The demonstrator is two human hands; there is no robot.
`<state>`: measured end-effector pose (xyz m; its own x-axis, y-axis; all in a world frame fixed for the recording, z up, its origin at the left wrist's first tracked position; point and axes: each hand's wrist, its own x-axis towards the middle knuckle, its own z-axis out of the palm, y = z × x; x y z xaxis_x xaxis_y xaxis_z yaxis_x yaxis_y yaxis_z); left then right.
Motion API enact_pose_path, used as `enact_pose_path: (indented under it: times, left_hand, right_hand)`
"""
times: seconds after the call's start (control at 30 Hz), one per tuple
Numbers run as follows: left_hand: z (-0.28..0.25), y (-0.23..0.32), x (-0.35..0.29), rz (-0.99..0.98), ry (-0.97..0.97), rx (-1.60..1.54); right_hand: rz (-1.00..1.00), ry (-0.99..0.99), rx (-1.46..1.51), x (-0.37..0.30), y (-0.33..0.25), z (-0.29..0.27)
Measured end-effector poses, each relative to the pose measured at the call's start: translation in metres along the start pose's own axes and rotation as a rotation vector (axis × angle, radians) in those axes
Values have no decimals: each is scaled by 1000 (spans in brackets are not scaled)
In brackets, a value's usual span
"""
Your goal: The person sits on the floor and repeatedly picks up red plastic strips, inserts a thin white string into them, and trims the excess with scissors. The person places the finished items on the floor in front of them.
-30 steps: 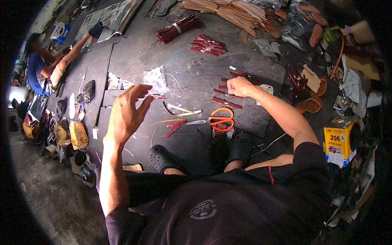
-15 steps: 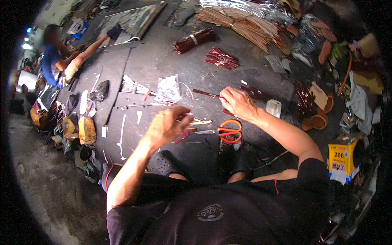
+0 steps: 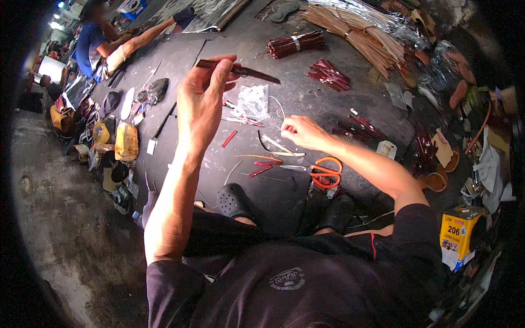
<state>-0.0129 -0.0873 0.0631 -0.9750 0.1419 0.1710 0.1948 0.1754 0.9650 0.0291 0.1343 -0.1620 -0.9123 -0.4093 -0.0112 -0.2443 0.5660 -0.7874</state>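
Note:
My left hand (image 3: 199,101) is raised over the mat and closed on a dark brown flat strip (image 3: 261,75), pinched between thumb and fingers. One end of the strip points out to the right. Lower and to the right, my right hand (image 3: 303,132) has its fingers curled together; whatever may be in them is hidden. Scissors with orange handles (image 3: 315,174) lie on the mat in front of me, blades toward the left. Short dark red pieces (image 3: 261,170) and pale thin strips (image 3: 284,145) lie close by.
A clear plastic bag (image 3: 253,102), tied dark red bundle (image 3: 295,45), loose red strips (image 3: 329,75) and tan strip bundle (image 3: 358,35) lie farther off. More dark strips (image 3: 361,128) sit right, near a yellow can (image 3: 458,232). Another person (image 3: 93,44) sits far left.
My left hand has risen up and left and now holds the dark strip, which was in my right hand before. My right hand has drawn slightly nearer and left. The view has shifted.

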Motion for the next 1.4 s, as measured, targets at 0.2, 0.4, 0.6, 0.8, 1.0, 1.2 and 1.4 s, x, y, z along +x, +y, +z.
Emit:
enact_pose_path:
  times: [0.2,0.4,0.6,0.8,1.0,1.2,1.4]
  left_hand:
    - [-15,7,7,102,-9,83]
    - [-27,-3,12,49,-65,195]
    - [-32,-10,18,58,0,95]
    - [-36,-5,15,-62,-2,-4]
    - [-20,-18,11,-98,-89,-1]
    - [13,-12,-10,-371,-263,-344]
    - [40,3,-22,-351,-265,-432]
  right_hand:
    - [60,-124,-135,21,50,93]
    - [80,-111,-417,27,45,119]
    - [381,-71,178,32,38,81]
    - [221,-100,845,22,-32,-16]
    - [-2,-175,644,-22,-105,-97]
    - [92,21,838,-50,-161,-141]
    - [112,127,856,-58,-167,-157]
